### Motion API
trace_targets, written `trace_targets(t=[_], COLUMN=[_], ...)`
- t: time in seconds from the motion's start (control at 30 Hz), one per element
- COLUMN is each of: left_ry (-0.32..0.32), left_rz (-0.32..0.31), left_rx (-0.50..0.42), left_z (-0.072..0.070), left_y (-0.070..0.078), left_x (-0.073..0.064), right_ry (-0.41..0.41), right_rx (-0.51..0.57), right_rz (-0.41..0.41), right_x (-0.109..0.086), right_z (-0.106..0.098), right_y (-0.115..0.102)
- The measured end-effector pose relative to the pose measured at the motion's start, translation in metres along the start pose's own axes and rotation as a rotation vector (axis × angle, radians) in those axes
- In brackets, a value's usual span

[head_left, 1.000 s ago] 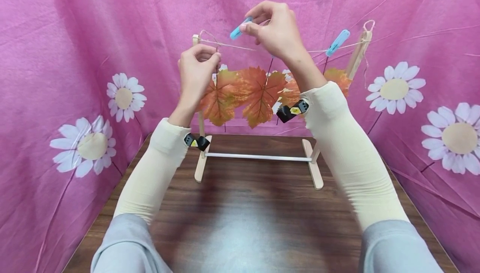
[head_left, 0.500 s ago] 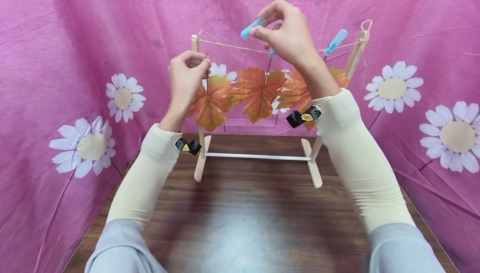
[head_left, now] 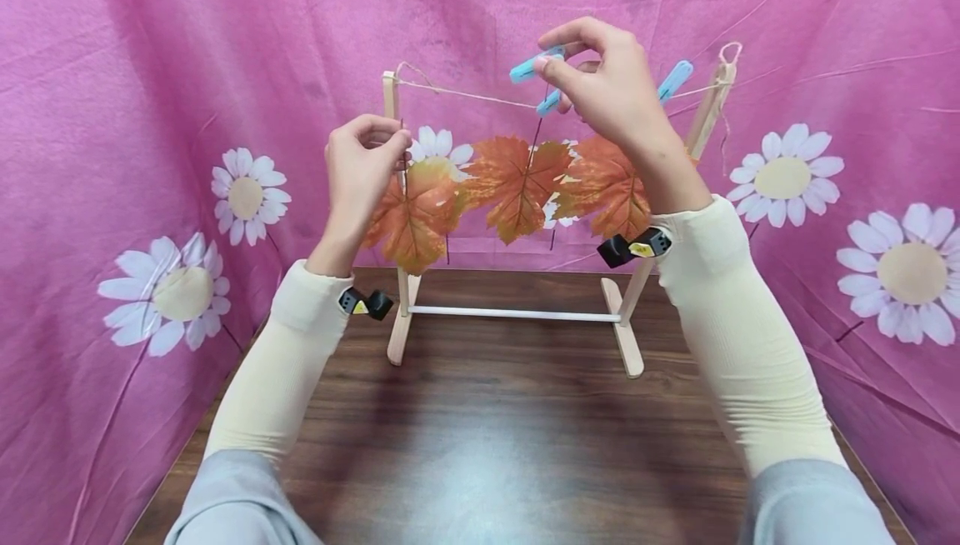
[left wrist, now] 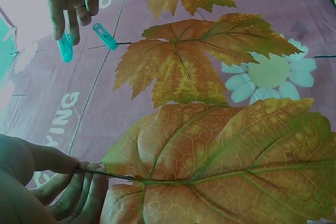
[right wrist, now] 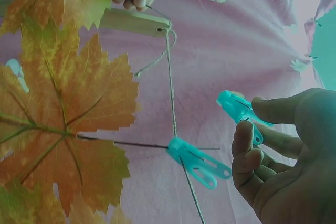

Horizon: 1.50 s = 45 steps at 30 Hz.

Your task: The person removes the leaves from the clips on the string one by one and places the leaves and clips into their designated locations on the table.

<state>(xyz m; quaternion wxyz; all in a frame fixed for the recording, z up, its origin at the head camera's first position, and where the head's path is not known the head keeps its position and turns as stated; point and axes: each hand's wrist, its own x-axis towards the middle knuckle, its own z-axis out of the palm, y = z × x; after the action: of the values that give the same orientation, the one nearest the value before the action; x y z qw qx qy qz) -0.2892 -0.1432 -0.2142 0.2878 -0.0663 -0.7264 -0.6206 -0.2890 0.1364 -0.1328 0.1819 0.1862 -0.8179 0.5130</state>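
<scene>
My left hand [head_left: 363, 166] pinches the dark stem of an orange-green artificial maple leaf [head_left: 420, 216] near the left post; the left wrist view shows thumb and fingers on that stem. A light-blue clothespin [head_left: 531, 68] is held between the thumb and fingers of my right hand [head_left: 603, 78], above the string [head_left: 480, 97]. Just below it, a second blue clothespin [right wrist: 191, 161] clips the stem of a middle maple leaf [head_left: 517, 187] to the string. Farther right, another clothespin [head_left: 675, 81] sits on the string, and a further leaf [head_left: 603, 187] hangs partly behind my right forearm.
The string runs between a left wooden post [head_left: 391, 95] and a right wooden post [head_left: 712, 112]. A white rod [head_left: 513, 313] joins the stand's feet on the dark wooden table [head_left: 480, 412]. Pink cloth [head_left: 300, 28] printed with white daisies surrounds it.
My left hand has moved left and down with its leaf, away from the middle leaf. The right hand has shifted right and slightly down, still holding the clothespin.
</scene>
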Motion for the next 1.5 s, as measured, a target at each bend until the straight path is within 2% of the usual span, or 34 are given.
trace_targets(t=[0.13,0.4,0.6,0.97,1.5], left_ry=[-0.009,-0.013,-0.028,-0.047,-0.115], left_rz=[-0.003,-0.018,-0.018,-0.028,-0.06], left_rx=[0.002,-0.003,-0.013,-0.029,-0.025], left_z=[-0.002,-0.009,-0.013,-0.02,-0.014], left_y=[-0.002,-0.006,-0.008,-0.011,-0.022], left_x=[-0.003,-0.01,-0.016,-0.027,-0.042], right_ry=[0.007,0.038,0.049,0.046,0.05], right_rx=[0.018,-0.031,-0.013,-0.025,-0.12], right_rz=[0.004,0.016,0.019,0.012,0.033], right_x=[-0.004,-0.013,-0.021,-0.034,-0.058], right_z=[-0.006,-0.016,-0.021,-0.029,-0.038], right_y=[0.004,0.014,0.021,0.038,0.056])
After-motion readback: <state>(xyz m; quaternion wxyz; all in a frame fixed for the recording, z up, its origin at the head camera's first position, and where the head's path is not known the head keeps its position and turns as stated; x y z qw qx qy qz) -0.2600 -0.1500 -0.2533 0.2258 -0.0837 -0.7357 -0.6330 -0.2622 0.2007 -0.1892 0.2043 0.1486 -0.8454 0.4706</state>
